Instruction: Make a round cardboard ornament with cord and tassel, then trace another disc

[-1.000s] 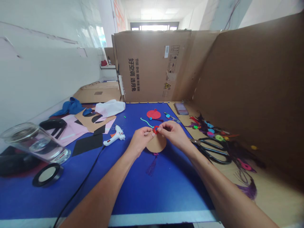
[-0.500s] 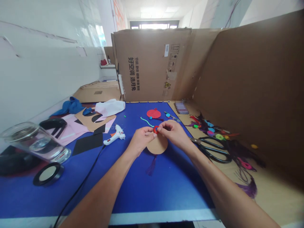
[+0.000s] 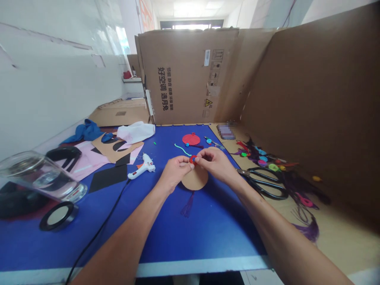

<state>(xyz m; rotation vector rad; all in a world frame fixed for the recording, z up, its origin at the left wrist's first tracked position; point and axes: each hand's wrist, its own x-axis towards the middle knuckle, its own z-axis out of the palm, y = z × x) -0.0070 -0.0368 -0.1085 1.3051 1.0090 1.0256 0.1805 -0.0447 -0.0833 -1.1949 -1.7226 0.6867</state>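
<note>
Thumb and forefinger of the L hand [image 3: 177, 171] and R hand [image 3: 216, 161] meet at a small red ring [image 3: 194, 159], each pair closed in a pinch w/ the ring btwn them; the remaining fingers curl in, and whether they press on anything can't be told. The ring sits at the far edge of a round cardboard disc [image 3: 194, 181], which lies just below the fingertips, on the person's side. The disc, being round, has no long axis of its own, but the line from ring thru disc to a purple tassel [image 3: 187, 206] runs toward the person, bearing slightly L. Both hands are abt equally near the ring, L from one side, R from the other; the R hand covers some of the disc's upper R edge. Just beyond the fingers, a pale green cord [image 3: 181, 149] trails off far-L, its near end close to the ring; a red disc [image 3: 190, 139] lies flat behind, w/ a blue ring [image 3: 209, 141] to its R. Farther out on the blue tabletop [image 3: 208, 233]: a white glue gun [image 3: 141, 166] and black card [image 3: 107, 178] to the L, then a water glass [image 3: 53, 178]. Opp. side: black-handled scissors [image 3: 268, 182] near the R wrist. Backdrop: a tall printed cardboard panel [image 3: 184, 75].
</note>
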